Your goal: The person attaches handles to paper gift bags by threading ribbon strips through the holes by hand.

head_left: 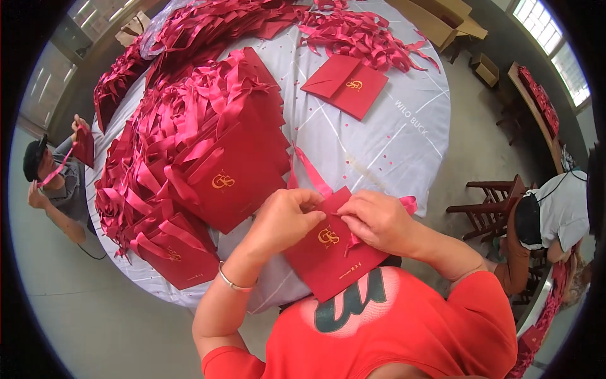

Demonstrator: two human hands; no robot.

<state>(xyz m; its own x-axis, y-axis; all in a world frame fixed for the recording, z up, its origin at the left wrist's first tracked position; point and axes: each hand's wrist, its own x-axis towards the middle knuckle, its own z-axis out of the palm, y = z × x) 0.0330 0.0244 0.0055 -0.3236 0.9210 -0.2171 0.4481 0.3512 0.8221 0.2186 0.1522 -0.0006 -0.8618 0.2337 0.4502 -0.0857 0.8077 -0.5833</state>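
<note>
My left hand (283, 219) grips the upper edge of the red bag (325, 262), just below both hands; my right hand (380, 219) pinches its pink ribbon (313, 171). An uneven tug could crease the bag or let the ribbon slip.

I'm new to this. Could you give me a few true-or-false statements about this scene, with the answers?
1. The left hand and right hand are at the same red bag. True.
2. A bracelet circles the right arm. False: the bracelet is on the left arm.
3. A co-worker at the picture's left wears a dark cap. True.
4. The tablecloth is black. False: the tablecloth is whitish.
5. The person's shirt is green. False: the shirt is mainly red-orange.
</note>
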